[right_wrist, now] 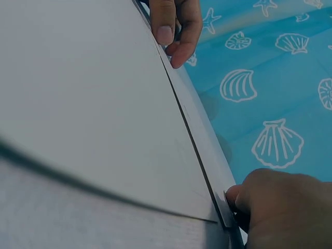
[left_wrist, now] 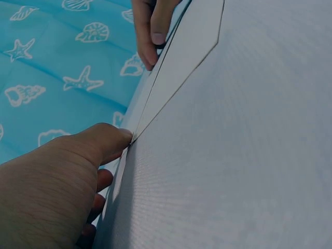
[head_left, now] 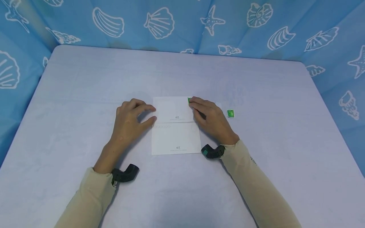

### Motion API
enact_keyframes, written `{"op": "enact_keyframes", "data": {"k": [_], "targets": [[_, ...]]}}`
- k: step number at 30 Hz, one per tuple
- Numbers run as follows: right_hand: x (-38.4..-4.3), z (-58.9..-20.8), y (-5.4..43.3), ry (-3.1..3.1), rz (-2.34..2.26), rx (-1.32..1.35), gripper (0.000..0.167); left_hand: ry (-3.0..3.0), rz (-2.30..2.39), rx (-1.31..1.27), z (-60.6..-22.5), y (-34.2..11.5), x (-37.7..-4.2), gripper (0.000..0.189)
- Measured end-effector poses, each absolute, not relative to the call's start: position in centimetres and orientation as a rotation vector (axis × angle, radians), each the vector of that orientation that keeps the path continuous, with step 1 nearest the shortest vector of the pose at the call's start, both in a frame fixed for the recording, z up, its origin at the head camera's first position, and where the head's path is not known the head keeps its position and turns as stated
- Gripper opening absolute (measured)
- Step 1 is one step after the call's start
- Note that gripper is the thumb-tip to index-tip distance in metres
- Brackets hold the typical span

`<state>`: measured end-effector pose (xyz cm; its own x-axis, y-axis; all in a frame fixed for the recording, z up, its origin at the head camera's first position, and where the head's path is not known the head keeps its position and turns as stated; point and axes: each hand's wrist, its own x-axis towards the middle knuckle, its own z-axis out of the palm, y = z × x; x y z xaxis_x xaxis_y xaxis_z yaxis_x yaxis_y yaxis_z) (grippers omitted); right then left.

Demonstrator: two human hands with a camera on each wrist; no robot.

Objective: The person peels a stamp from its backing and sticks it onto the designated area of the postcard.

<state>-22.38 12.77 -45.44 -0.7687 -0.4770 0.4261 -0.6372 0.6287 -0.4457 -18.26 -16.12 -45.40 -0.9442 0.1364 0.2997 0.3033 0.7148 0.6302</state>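
Note:
Two white envelopes lie flat, one above the other, in the head view. The upper envelope (head_left: 169, 109) carries a small grey logo; the lower envelope (head_left: 174, 137) has the same logo and a faint row of marks at its top left. At the upper one's top right corner, my right hand (head_left: 214, 118) pinches a small green stamp (head_left: 189, 100), mostly covered by the fingertips. My left hand (head_left: 129, 122) is at the left edge of the upper envelope, thumb and index finger apart. In the left wrist view, its thumb (left_wrist: 116, 139) meets the paper's edge.
A second green stamp (head_left: 230, 113) with a white border lies on the table to the right of my right hand. The pale cloth-covered table (head_left: 85, 79) reaches back to a blue curtain (head_left: 188, 25) with white shell prints. Each wrist wears a black camera (head_left: 125, 173).

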Motion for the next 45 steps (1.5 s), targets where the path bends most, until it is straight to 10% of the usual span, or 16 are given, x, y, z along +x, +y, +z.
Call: {"op": "enact_keyframes", "data": {"k": [45], "targets": [[-21.1, -44.7, 15.3, -2.469, 0.952, 0.713, 0.016, -2.706, -1.107, -0.319, -44.8, -15.9, -18.2, 0.024]]}}
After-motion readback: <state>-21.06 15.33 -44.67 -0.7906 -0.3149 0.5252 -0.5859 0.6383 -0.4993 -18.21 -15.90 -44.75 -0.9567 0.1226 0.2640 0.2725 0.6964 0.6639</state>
